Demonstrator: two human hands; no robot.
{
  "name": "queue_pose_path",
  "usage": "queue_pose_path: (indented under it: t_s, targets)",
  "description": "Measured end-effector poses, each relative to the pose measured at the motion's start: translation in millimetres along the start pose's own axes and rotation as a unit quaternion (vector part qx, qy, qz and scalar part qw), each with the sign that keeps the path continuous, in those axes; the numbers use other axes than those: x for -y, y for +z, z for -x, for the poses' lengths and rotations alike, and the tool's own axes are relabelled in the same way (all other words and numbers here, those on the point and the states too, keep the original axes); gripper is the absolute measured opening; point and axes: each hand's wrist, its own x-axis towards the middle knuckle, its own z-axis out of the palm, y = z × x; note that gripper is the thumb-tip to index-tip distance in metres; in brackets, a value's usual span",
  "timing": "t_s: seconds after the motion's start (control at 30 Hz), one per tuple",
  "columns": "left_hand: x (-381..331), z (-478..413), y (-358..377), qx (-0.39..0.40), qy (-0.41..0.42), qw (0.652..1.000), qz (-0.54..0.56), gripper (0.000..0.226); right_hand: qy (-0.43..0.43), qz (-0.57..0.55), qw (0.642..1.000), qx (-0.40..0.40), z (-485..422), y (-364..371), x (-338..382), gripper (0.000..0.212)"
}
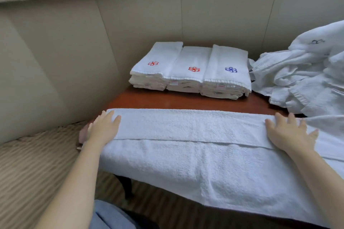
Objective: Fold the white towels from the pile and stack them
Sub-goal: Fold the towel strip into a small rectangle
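A long white towel (191, 135) lies across the front of the reddish-brown table (167, 100), its far part folded over toward me, its near part draping over the table's edge. My left hand (105, 128) presses flat on the towel's left end, fingers straight. My right hand (290, 133) presses flat on the folded layer near its right end, fingers spread. Three stacks of folded white towels (189, 69) stand side by side at the back, two topped with red flower emblems, one with a blue emblem. A crumpled pile of white towels (305, 80) lies at the right.
Beige padded wall panels (130, 24) close in the table at the back and left. Striped carpet (33, 163) covers the floor at the left. A dark table leg (127, 184) shows under the draped towel. Blue trousers (111, 217) show at the bottom.
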Motion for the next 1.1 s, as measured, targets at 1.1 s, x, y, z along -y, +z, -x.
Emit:
queue_pose_path:
  t_s: [1.1]
  targets:
    - [11.4,-24.5,-16.5,-0.129,-0.098,0.982,0.099,0.029,-0.212,0.035,0.976,0.02,24.0,20.2,82.8,0.056]
